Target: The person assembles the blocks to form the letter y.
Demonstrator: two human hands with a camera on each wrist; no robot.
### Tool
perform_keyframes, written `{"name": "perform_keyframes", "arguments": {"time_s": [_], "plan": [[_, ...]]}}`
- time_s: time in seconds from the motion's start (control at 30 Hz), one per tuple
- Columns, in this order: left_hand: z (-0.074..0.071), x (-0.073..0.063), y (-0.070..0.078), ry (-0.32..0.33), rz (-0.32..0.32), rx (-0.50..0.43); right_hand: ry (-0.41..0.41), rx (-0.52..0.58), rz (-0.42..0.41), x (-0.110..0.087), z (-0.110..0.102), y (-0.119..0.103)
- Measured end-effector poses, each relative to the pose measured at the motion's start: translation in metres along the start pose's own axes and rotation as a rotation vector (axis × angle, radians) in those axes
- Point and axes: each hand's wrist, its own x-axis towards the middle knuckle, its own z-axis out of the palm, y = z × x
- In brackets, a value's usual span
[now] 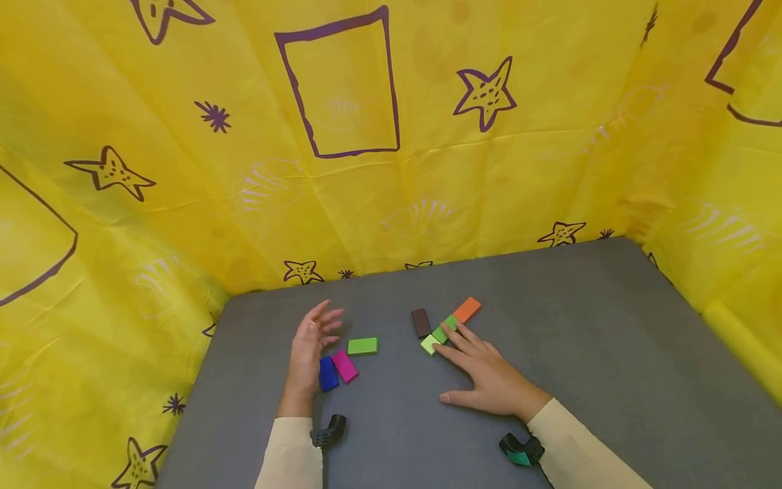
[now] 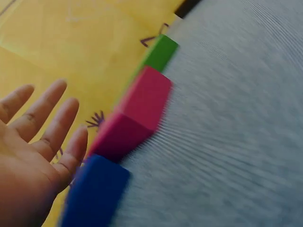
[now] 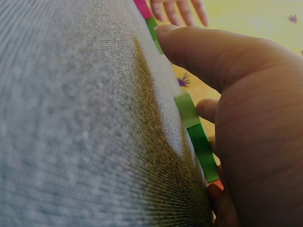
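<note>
My right hand (image 1: 489, 377) is spread low over the grey table. Its fingertips touch a pale green block (image 1: 428, 344) and a green block (image 1: 446, 330). Those two and an orange block (image 1: 467, 310) form a slanting row, with a dark brown block (image 1: 421, 323) beside it. In the right wrist view the thumb stands apart from the pale green block (image 3: 187, 109). My left hand (image 1: 307, 350) is loosely spread and holds nothing, next to a blue block (image 1: 328, 374). A magenta block (image 1: 345, 366) and another green block (image 1: 363, 346) lie to its right.
The grey table (image 1: 391, 441) meets a yellow cloth (image 1: 354, 204) with starfish drawings along its back and sides. A dark band with a camera-like piece (image 1: 330, 432) sits on the left wrist, and a similar one (image 1: 520, 450) on the right.
</note>
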Motion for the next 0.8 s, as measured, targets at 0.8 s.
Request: {"name": "perform_keyframes", "arguments": {"time_s": [0.8], "plan": [[0.02,-0.001,-0.013,-0.119,-0.079,0.527,-0.016,-0.006,0.002,0.001,0.0,0.0]]}}
